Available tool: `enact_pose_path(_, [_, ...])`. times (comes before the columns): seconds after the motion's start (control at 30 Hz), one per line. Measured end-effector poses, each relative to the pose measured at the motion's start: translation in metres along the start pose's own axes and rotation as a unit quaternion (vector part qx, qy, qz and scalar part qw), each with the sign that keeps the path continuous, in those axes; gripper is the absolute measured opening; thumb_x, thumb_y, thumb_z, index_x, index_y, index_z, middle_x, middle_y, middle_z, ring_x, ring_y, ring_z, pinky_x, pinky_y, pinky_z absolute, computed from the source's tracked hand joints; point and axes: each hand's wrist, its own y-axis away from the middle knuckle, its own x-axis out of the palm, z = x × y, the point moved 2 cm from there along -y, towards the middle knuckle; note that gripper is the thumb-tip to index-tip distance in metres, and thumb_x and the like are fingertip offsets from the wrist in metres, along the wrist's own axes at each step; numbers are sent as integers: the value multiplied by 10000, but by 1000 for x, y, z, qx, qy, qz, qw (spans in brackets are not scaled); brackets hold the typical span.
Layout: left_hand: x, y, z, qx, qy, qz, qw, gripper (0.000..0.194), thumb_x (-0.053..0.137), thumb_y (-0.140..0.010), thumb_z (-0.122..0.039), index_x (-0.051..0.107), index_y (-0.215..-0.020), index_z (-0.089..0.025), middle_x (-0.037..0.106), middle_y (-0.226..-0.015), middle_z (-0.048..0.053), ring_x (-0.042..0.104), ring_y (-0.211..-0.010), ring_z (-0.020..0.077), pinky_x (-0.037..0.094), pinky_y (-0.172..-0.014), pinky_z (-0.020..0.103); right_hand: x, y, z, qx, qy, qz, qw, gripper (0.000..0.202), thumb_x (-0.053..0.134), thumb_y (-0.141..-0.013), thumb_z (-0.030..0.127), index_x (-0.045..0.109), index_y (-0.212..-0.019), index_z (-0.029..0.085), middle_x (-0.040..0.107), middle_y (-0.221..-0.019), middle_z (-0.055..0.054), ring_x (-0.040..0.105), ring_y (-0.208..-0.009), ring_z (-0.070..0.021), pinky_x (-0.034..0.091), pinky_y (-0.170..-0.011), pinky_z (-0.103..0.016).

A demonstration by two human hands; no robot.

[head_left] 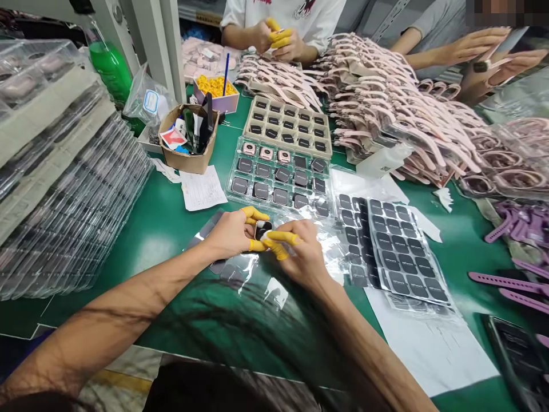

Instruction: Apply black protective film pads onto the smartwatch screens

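Watch (263, 229) between bent fingers (254, 213).

Green glossy tabletop (160, 240); grey metal post (158, 51) behind.

Yellow finger cots (288, 237) on left hand (231, 233) and right hand (305, 254); bare forearms (141, 286); black clothing (189, 389) below.

Tabletop (171, 240) glossy; trays (278, 203) clr plastic, shiny; box (189, 160) matt cardbd.
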Motion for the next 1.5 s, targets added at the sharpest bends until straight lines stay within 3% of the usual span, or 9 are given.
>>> enact_pose_path(0.27, [-9,-6,-4,-35,104,89,990,695,1006,-500,-85,714,-1128,-137,773,-962,51,703,-791,136,595,-802,326,-27,4,-7,45,70,-63,995,239,713,-918,290,727,-1156,312,657,-927,-61,619,-853,-274,518,-745,-475])
enact_pose_path(0.43, [-8,-6,-5,-62,228,123,964,653,1041,-436,-109,729,-1008,-146,788,-972,68,735,-858,156,610,-844,336,-17,13,37,-107,-245,227,937,636,624,-917,126,602,-1397,543,800,-1016,23,774,-887,-240,667,-770,-433])
enact_pose_path(0.57, [6,-2,-2,-83,315,76,943,580,988,-509,-17,722,-1013,-118,797,-1012,110,717,-816,119,599,-811,287,4,14,46,-50,-241,271,931,608,665,-956,217,577,-1447,566,784,-1325,24,773,-1187,-293,675,-992,-538])
enact_pose_path(0.73, [9,1,-5,-110,334,81,933,529,914,-594,26,701,-1054,-126,789,-977,82,612,-610,53,452,-515,178,10,17,36,-34,-286,324,901,498,819,-886,358,683,-1337,520,826,-1221,8,749,-1238,-332,651,-1027,-584])
enact_pose_path(0.83, [8,3,-7,-123,325,78,934,537,914,-558,62,688,-1006,-130,785,-947,66,570,-562,33,423,-497,181,12,19,39,-6,-262,308,915,441,810,-892,396,700,-1304,511,835,-1155,-2,779,-1126,-329,671,-949,-561])
enact_pose_path(1.0, [14,3,-5,-122,367,17,922,553,893,-550,106,675,-1001,-128,783,-969,89,723,-858,134,577,-858,307,19,18,50,0,-224,229,947,221,668,-964,270,781,-1074,424,814,-863,5,768,-793,-270,671,-734,-473])
enact_pose_path(1.3, [10,-1,-2,-81,328,-18,941,644,992,-485,-14,678,-1031,-150,768,-1039,101,701,-920,172,566,-961,391,-20,14,45,11,-322,168,932,354,650,-957,376,739,-1198,618,821,-1101,15,788,-1023,-329,666,-844,-586])
enact_pose_path(1.43, [7,1,-1,-44,177,-8,983,666,984,-525,-34,702,-1119,-138,746,-943,62,670,-812,149,578,-868,359,-58,2,24,186,-427,118,877,13,824,-832,501,836,-830,506,697,-677,-24,689,-623,-262,618,-563,-483])
enact_pose_path(1.5, [8,3,-2,-30,96,20,995,667,981,-570,-91,713,-1180,-133,741,-898,51,656,-779,148,572,-825,342,-61,0,9,325,-403,87,851,172,941,-688,510,845,-793,414,687,-656,-23,652,-583,-223,592,-522,-418])
